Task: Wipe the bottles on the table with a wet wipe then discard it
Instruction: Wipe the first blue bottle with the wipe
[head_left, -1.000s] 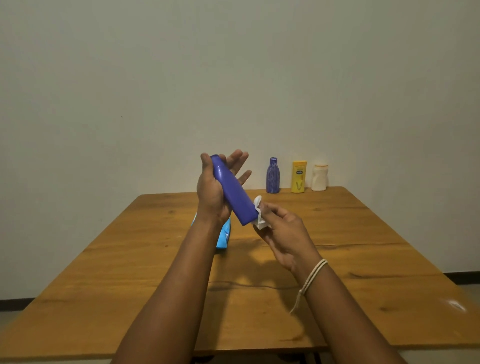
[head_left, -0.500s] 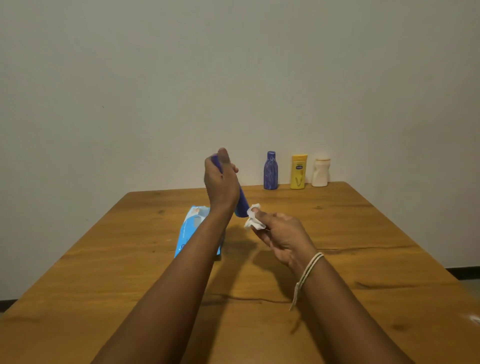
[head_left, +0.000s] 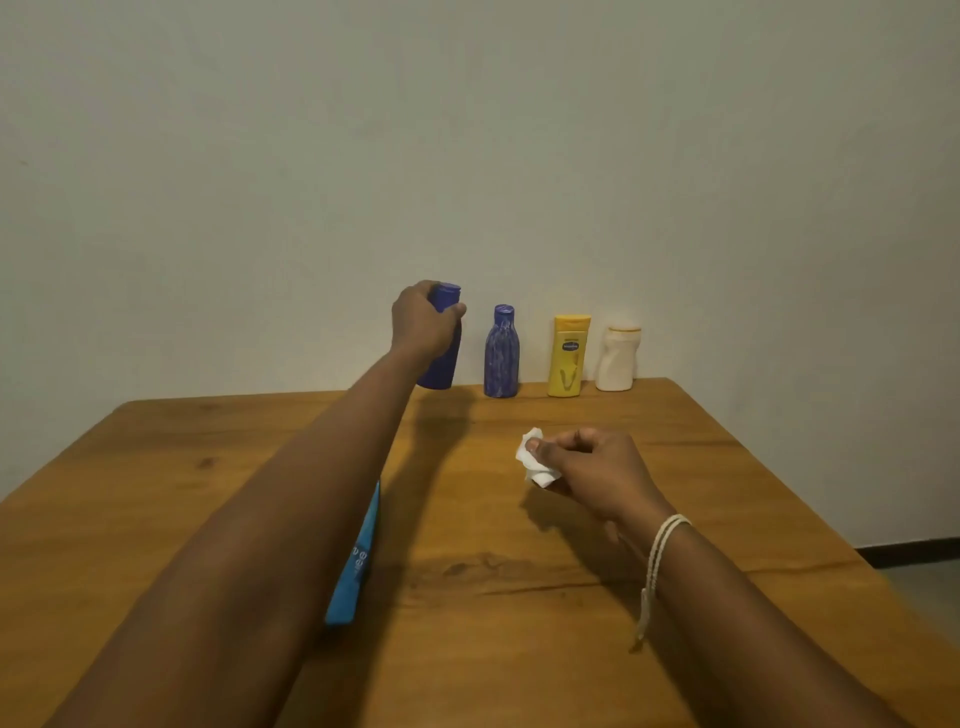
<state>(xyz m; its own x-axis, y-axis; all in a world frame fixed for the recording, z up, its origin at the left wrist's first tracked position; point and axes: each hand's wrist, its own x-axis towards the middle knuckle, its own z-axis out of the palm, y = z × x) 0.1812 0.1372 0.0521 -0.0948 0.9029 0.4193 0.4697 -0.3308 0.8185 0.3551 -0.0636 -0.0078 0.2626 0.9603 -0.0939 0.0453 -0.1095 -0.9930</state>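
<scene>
Nearest to the camera, a blue pack of wipes (head_left: 358, 561) lies flat on the wooden table (head_left: 519, 649), half hidden under the left forearm; it probably stays there so that a fresh wipe is easy to reach. On the right wrist there is a pale string bracelet (head_left: 660, 551).

A little further, the right hand (head_left: 597, 473) hovers low over the middle of the table. Its thumb and fingers are curled and pinch a crumpled white wet wipe (head_left: 535, 460), which sticks out on the left side of the fist. I think the hand waits here with the wipe ready for the next bottle.

At the far edge, the left hand (head_left: 423, 322) is stretched out and its fingers are wrapped around the upper part of a dark blue bottle (head_left: 441, 364). The bottle is upright, and its bottom is at the table or just above it; I cannot tell which. It stands at the left end of a row beside the wall: a purple patterned bottle (head_left: 502, 353), a yellow bottle (head_left: 568, 356) and a white bottle (head_left: 617, 359). It seems the wiped bottle goes into this row, so the others wait for their turn.
</scene>
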